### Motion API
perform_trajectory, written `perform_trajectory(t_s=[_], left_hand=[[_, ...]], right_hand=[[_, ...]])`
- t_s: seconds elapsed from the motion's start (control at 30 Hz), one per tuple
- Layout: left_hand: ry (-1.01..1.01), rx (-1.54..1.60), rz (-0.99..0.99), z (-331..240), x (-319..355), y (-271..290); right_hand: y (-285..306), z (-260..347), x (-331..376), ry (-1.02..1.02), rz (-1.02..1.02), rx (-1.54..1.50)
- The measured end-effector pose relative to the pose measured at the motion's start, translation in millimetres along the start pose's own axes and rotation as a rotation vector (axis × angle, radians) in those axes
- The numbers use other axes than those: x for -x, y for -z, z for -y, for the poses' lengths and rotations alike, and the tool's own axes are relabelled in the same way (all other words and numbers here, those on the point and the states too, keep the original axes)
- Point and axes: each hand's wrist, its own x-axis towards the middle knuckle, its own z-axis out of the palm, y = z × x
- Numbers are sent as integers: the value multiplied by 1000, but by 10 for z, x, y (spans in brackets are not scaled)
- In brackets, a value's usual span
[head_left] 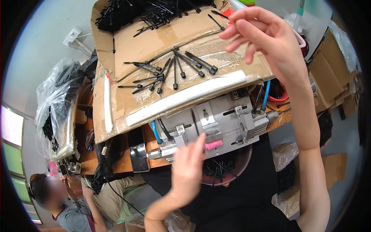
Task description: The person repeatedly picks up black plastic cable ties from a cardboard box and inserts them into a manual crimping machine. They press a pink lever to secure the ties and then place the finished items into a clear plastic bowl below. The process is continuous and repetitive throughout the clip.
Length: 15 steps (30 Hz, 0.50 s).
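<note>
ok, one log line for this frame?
right hand: pinching black tie over cardboard tray | left hand: open, empty, by metal fixture

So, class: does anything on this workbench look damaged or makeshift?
Yes. The cardboard tray above the metal machine is torn and creased, patched with clear tape and white strips. Black cable ties lie scattered on it.

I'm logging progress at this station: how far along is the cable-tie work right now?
Done: some black ties lie in the round bin beneath the metal machine. In hand: the right hand pinches one black tie over the cardboard tray; the left hand is at the machine with open fingers. Left: a fanned row of ties and a big heap at the tray's far end.
</note>
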Motion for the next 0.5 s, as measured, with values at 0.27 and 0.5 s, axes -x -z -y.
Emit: perform_trajectory(t_s=[0.27,0.5], left_hand=[[111,-79,201,-248,358,-549],[102,48,259,-129,274,-439]], right_hand=[[87,92,421,-40,-45,-88],[194,80,710,-90,-116,-122]])
